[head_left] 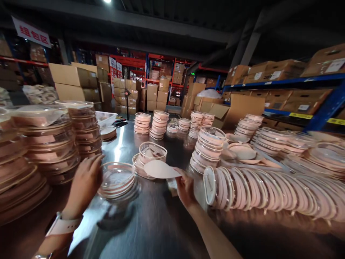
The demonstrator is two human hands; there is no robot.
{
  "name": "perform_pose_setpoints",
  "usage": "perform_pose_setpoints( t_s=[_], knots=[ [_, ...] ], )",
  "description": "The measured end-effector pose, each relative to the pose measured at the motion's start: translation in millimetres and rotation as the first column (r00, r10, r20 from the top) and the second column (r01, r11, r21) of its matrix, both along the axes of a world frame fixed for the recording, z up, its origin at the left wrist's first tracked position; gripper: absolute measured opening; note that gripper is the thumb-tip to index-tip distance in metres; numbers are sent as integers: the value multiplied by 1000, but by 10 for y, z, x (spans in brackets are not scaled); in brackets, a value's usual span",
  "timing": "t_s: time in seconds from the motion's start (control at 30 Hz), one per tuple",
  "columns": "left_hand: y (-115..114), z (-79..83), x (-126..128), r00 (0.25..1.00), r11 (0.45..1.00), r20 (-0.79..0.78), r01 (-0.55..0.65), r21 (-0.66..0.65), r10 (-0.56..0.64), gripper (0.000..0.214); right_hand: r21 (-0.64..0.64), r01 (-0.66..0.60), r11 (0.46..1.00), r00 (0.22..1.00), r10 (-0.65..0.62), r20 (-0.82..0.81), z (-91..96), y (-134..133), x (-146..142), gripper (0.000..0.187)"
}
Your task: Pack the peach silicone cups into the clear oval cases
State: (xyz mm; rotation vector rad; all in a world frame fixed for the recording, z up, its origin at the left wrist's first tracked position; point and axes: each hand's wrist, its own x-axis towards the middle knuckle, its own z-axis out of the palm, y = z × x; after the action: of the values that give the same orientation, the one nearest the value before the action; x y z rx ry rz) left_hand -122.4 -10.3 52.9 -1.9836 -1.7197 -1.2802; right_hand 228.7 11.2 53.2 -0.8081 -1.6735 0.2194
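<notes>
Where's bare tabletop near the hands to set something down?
Bare metal table: the near stretch between the forearms, in front of the low container stack; also a strip behind that stack, beside the tall stacks. Crowded: far left, and the right side, with its row of tipped containers.

1. Held in the right grip (186, 187), the pale disc (160, 169) is seen as thin, smooth and matt, like paper or card.
2. Beneath it and the left grip (87, 180), the surface (118, 232) is finished in smooth, glossy metal, streaked with reflected light.
3. Just beside the left grip, the short stack (117, 176) is topped with clear, shiny plastic.
4. Right of the right grip, the row of round packs (256, 189) is faced with glossy transparent plastic.
5. Beyond both grips, the basket (107, 118) is formed of white plastic, the carton (244, 108) of matt brown cardboard.
</notes>
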Motion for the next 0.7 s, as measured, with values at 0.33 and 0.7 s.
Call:
perform_pose_setpoints(
  t_s=[0.33,0.7],
  knots=[
    [-24,-397,1029,510,736,779,670,-94,-365,44,-215,-244,945,900,304,313,-30,22,-74,32],
    [14,-468,1119,281,875,959,473,-108,-34,35,-47,205,978,526,-70,848,-43,-196,-249,28]
  ],
)
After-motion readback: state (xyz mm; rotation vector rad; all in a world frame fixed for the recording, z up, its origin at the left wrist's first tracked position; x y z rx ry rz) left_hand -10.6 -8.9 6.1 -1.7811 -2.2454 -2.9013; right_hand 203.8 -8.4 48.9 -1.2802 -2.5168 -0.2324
